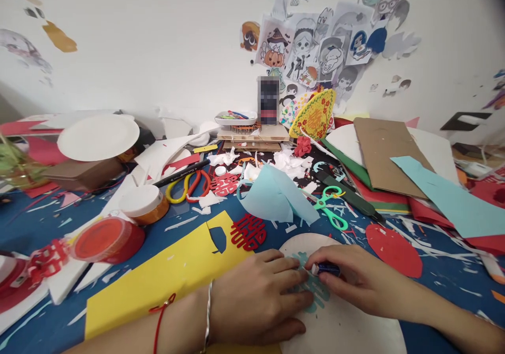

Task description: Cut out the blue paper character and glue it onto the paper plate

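Note:
My left hand lies with its fingers stretched out over a light blue paper cut-out on a round white disc. Part of the cut-out is hidden under those fingers. My right hand is closed around a dark blue glue stick, its white end pointing left towards the cut-out. To the left a yellow paper sheet runs under my left forearm. Just beyond my left hand sits a red cut-out of a lattice-like character.
Green scissors lie behind the disc beside folded light blue paper. A red paper oval is at right. Red and yellow scissors, an orange jar and a red jar stand left. Paper scraps litter the blue tabletop.

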`<state>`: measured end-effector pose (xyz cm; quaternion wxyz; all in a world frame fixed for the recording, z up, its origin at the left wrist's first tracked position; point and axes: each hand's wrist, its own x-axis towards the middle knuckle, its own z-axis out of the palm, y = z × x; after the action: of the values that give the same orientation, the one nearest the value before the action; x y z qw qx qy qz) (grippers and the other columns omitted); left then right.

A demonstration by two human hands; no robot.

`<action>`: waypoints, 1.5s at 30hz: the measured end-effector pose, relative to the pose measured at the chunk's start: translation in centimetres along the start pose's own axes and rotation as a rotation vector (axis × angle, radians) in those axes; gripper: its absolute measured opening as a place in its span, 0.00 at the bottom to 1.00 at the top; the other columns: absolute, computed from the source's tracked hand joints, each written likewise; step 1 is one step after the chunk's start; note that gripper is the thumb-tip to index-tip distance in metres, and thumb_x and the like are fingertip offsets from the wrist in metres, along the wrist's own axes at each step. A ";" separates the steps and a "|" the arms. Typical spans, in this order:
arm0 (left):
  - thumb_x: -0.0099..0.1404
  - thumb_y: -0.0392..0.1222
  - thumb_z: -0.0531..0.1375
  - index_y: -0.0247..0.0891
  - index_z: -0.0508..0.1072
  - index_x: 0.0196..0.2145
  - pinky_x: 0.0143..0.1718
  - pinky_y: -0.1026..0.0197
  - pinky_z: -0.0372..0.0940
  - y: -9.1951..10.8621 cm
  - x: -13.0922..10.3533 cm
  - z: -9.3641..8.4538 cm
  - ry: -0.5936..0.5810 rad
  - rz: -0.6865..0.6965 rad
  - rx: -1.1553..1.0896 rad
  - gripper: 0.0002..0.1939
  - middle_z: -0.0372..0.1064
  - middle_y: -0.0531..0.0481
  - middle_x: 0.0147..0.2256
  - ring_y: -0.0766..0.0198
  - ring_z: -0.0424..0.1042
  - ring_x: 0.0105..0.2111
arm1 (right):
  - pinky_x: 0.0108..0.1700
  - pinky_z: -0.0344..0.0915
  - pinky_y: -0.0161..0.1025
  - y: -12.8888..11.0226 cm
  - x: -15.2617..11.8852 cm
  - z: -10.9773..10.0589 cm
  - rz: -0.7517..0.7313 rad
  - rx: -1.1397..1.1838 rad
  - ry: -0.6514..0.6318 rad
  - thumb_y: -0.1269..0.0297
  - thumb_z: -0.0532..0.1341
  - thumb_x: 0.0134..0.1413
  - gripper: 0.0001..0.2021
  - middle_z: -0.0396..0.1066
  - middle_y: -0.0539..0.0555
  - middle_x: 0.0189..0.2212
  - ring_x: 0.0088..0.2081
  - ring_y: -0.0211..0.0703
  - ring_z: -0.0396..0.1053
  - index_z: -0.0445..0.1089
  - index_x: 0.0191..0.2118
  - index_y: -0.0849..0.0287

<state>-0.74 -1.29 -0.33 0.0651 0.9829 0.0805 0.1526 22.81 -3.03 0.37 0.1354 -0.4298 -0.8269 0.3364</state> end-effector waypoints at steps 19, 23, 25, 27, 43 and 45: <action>0.68 0.47 0.58 0.35 0.70 0.48 0.45 0.55 0.64 -0.1 0.1 -0.1 -0.001 0.004 0.011 0.15 0.71 0.45 0.45 0.56 0.70 0.45 | 0.37 0.68 0.36 0.0 -0.2 0.0 -0.031 -0.008 0.004 0.66 0.53 0.61 0.11 0.76 0.54 0.39 0.39 0.44 0.73 0.72 0.43 0.55; 0.69 0.47 0.57 0.36 0.70 0.47 0.45 0.55 0.64 0.1 0.0 -0.1 -0.009 -0.009 0.011 0.14 0.71 0.45 0.46 0.56 0.70 0.45 | 0.36 0.67 0.36 0.1 -0.2 0.1 -0.028 -0.011 0.004 0.65 0.53 0.62 0.11 0.76 0.54 0.40 0.39 0.44 0.73 0.71 0.44 0.54; 0.69 0.46 0.58 0.36 0.70 0.47 0.45 0.55 0.64 0.1 0.0 -0.1 -0.003 -0.010 0.013 0.14 0.71 0.45 0.45 0.56 0.70 0.44 | 0.34 0.67 0.35 0.1 -0.2 0.1 -0.026 -0.013 0.001 0.65 0.53 0.62 0.11 0.76 0.54 0.40 0.39 0.44 0.73 0.71 0.44 0.54; 0.68 0.46 0.58 0.35 0.70 0.46 0.45 0.55 0.64 0.1 0.1 0.0 0.007 -0.003 0.015 0.14 0.72 0.45 0.44 0.56 0.70 0.43 | 0.34 0.67 0.35 0.0 -0.2 0.0 -0.026 -0.023 0.003 0.65 0.54 0.62 0.11 0.76 0.53 0.38 0.37 0.44 0.73 0.72 0.44 0.53; 0.71 0.46 0.54 0.31 0.74 0.40 0.41 0.54 0.66 0.3 0.0 -0.3 -0.004 -0.024 -0.005 0.15 0.73 0.45 0.36 0.56 0.71 0.39 | 0.35 0.69 0.37 0.3 -0.3 -0.5 0.031 0.115 -0.044 0.66 0.56 0.59 0.10 0.74 0.54 0.40 0.38 0.44 0.73 0.67 0.46 0.55; 0.70 0.45 0.54 0.31 0.74 0.40 0.41 0.54 0.66 0.3 0.1 -0.4 0.001 -0.024 -0.004 0.14 0.73 0.45 0.36 0.55 0.71 0.39 | 0.35 0.69 0.36 0.2 -0.3 -0.4 0.027 0.149 -0.050 0.67 0.57 0.58 0.07 0.74 0.53 0.36 0.35 0.42 0.72 0.67 0.42 0.56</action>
<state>-0.75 -1.54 0.08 0.0689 0.9816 0.0919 0.1526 23.33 -3.02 0.56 0.1418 -0.4210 -0.7969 0.4094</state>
